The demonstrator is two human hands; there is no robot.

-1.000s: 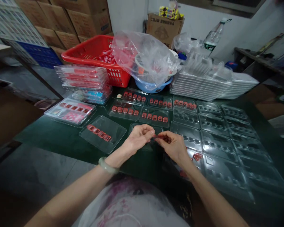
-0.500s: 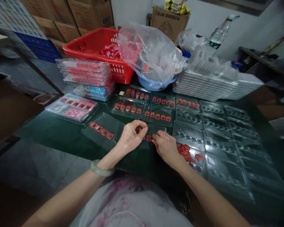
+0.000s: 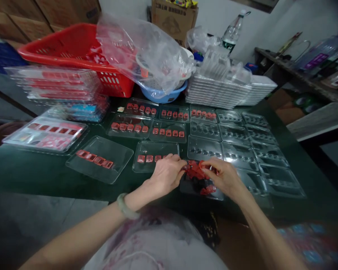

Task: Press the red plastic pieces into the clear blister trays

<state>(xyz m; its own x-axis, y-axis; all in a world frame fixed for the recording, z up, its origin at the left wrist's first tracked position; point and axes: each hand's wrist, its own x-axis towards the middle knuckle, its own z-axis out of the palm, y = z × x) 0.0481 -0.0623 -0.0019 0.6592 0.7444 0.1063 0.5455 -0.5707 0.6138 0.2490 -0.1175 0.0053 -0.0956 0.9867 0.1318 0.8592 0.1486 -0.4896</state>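
My right hand (image 3: 227, 178) pinches a small red translucent plastic piece (image 3: 202, 165) at the edge of a loose pile of red pieces (image 3: 194, 171). At the pile's left side is my left hand (image 3: 167, 174), thumb and fingers drawn together; what they hold, if anything, is hidden. The pile lies on a clear plastic tray (image 3: 190, 189). Partly behind my left hand, another clear tray (image 3: 136, 165) carries a row of red pieces. Farther left, a tilted clear sheet (image 3: 116, 150) bears a joined red strip (image 3: 95, 159).
Filled clear trays (image 3: 169, 138) lie behind my hands; unfilled ones (image 3: 233, 148) spread to the right. At the back stand a red basket (image 3: 59, 62), a blue basin (image 3: 163, 97) under a plastic bag, and stacked trays (image 3: 216, 93). Stacked packs (image 3: 59, 86) are at left.
The view has swung right. Both hands have moved from the tray of lined-up pieces to the loose pile, and the right hand has pinched a red piece there.
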